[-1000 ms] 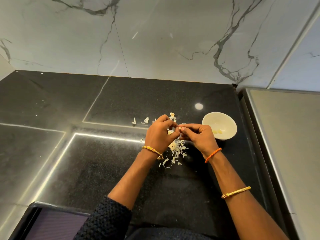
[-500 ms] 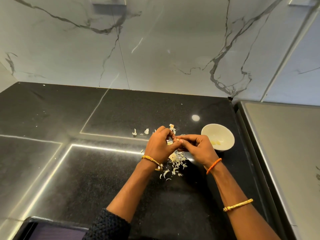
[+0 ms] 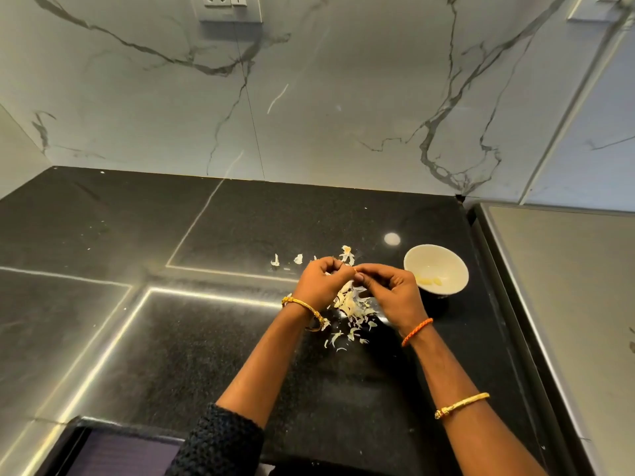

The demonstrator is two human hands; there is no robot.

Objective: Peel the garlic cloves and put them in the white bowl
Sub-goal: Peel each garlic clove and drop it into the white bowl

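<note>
My left hand and my right hand meet fingertip to fingertip above the black counter. Together they pinch a small garlic clove, which their fingers almost hide. Under the hands lies a pile of pale garlic skins. The white bowl stands just right of my right hand. A few peeled cloves lie in its bottom.
Loose bits of skin are scattered on the counter behind my left hand. A grey steel surface borders the counter on the right. The marble wall rises behind, with a socket plate at the top. A dark tray edge is at the bottom left.
The camera has tilted upward, so hands and bowl sit lower in view. Both hands stay together on the clove, with only small finger movements.
</note>
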